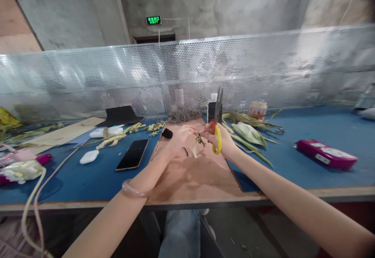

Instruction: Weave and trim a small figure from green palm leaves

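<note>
My right hand [222, 140] grips yellow-handled scissors [217, 122], blades pointing up and closed. My left hand [181, 137] pinches a small knotted piece of dried leaf [200, 139] between the two hands, just over a brown board [190, 172] lying on the blue table. A pale strip hangs down from the knot. A clear bangle [133, 190] is on my left wrist.
A black phone [133, 154] and a white earbud case [89, 157] lie left of the board. Green leaves [249, 132] are piled to the right, with a pink pencil case [326, 154] beyond. A perforated metal screen [187, 74] backs the table. Dried leaf bundles [113, 137] lie at left.
</note>
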